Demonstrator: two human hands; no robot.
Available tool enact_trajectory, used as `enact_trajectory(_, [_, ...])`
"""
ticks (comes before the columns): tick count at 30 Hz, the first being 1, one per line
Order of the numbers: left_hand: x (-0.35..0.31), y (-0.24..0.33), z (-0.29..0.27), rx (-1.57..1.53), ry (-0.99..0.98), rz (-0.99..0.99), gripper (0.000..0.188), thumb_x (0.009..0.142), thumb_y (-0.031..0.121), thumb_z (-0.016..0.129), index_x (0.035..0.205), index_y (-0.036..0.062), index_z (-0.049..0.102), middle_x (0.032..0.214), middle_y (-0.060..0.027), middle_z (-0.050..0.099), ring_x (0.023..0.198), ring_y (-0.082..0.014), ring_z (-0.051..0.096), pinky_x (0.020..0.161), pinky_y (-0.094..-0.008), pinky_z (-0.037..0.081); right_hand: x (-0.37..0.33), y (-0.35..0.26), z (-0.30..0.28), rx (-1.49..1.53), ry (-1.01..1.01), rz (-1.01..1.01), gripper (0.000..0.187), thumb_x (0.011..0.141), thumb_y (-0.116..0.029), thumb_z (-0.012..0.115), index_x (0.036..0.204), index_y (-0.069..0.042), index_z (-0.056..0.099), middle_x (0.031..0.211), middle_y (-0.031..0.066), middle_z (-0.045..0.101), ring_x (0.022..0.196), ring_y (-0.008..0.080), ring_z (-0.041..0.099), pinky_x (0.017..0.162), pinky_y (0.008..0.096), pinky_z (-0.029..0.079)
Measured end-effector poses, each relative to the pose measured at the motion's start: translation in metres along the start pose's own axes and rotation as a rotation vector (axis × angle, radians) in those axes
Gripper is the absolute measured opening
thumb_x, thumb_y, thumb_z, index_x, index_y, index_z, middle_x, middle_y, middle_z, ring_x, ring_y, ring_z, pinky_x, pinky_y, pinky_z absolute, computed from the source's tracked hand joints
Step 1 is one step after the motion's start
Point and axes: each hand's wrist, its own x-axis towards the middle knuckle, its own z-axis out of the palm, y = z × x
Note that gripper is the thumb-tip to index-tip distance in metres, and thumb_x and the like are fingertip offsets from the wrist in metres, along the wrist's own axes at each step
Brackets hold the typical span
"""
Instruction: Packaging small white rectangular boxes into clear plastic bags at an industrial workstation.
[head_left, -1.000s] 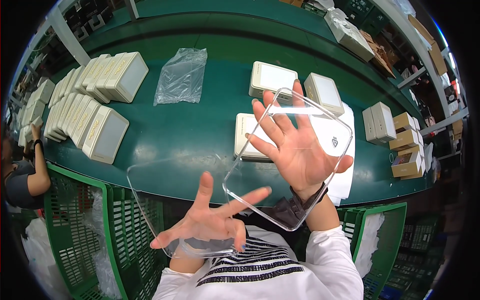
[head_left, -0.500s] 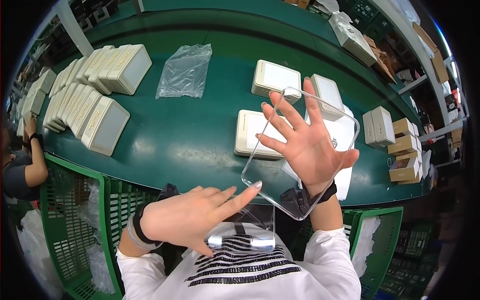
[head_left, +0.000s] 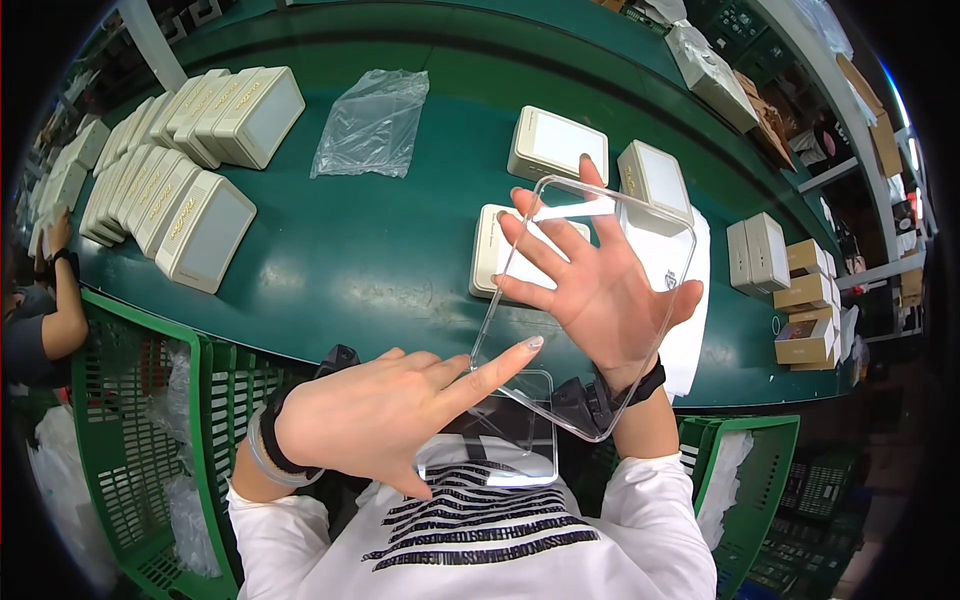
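Here the right hand [head_left: 618, 300] splays behind a clear cover [head_left: 550, 338]; whether the left hand [head_left: 362, 415] grips is hidden.

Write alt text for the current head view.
A person's open right hand shows through a clear, rounded rectangular cover, while the palm-down left hand is next to another clear piece. Beyond them, cream box-shaped units stand in rows on a green worktable.

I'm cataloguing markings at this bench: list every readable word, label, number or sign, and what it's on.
I won't copy wording, only locate it.
Stacked cream boxes at left: gold lettering.
White shirt: rows of black lettering, crowded together.
White sheet: small dark symbol, unclear.
Middle cream box: faint line, too small.
Brown boxes: print too small.
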Motion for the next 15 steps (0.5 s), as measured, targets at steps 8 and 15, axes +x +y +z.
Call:
enact_trajectory(8, [-0.0031, 0.0073, 0.0031, 0.106, -0.084, -0.063, 0.120, 0.057, 0.033, 0.087, 0.151, 0.0096, 0.017, 0.127, -0.0301, 0.051, 0.111, -0.0392, 0.055, 0.092, -0.0440, 0.042, -0.0039, 0.0005, -0.0064, 0.051, -0.094, 0.006, 0.132, 0.062, -0.069, 0.076, 0.152, -0.021, -0.007, 0.155, 0.0269, 0.010, 0.143, 0.0439, 0.012, 0.107, 0.0675, 0.023])
enact_trajectory(15, [-0.0078, 0.0100, 0.0075, 0.169, -0.145, 0.053, 0.113, 0.060, 0.037, 0.085, 0.151, 0.0138, 0.023, 0.135, -0.0328, 0.043, 0.116, -0.0403, 0.052, 0.095, -0.0455, 0.041, -0.0032, 0.0010, -0.0063, 0.074, -0.095, -0.013, 0.132, 0.058, -0.073, 0.075, 0.152, -0.028, -0.006, 0.153, 0.0305, 0.012, 0.142, 0.0479, 0.013, 0.106, 0.0697, 0.024])
